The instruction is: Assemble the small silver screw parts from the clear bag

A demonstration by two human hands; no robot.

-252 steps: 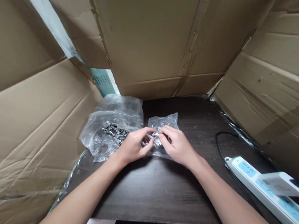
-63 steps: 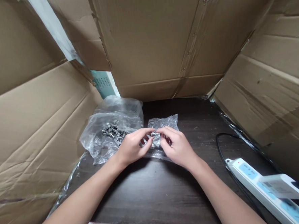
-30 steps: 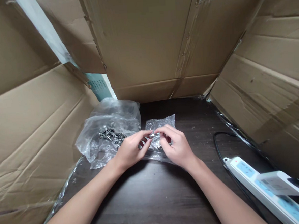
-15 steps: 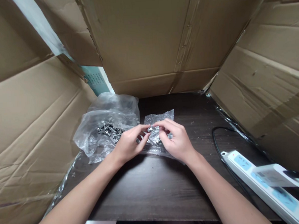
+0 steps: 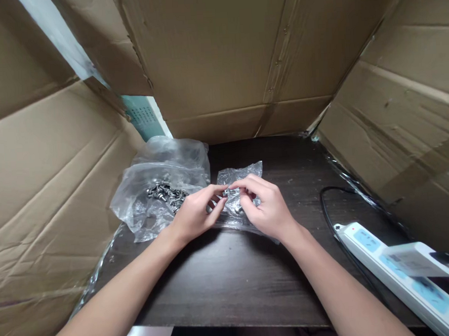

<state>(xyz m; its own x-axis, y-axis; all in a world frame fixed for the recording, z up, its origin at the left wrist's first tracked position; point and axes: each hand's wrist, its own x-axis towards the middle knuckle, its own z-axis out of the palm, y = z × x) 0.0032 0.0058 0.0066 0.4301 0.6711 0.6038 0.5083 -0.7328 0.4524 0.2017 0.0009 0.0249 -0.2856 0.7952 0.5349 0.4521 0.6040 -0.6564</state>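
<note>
Between the fingertips of both hands is a small metal bolt (image 5: 226, 192). My left hand (image 5: 197, 210) pinches it from the left, with the thumb and index finger curved round it. From the right, my right hand (image 5: 267, 203) touches it with a bent index finger; its other fingers are curled. Under the hands lies a small clear plastic bag (image 5: 240, 174) with a few metal pieces showing through. Left of my left hand, a pile of metal bolts (image 5: 165, 192) rests on a larger clear plastic bag (image 5: 130, 206).
A dark wooden table (image 5: 223, 279) carries everything. Cardboard walls (image 5: 218, 62) rise behind and on both sides. A white power strip (image 5: 391, 274) with a plugged-in white adapter (image 5: 414, 259) lies at the right, beside a black cable (image 5: 322, 207).
Both hands stay almost in place around the bolt, with only slight finger movement. The whole view has shifted a little.
</note>
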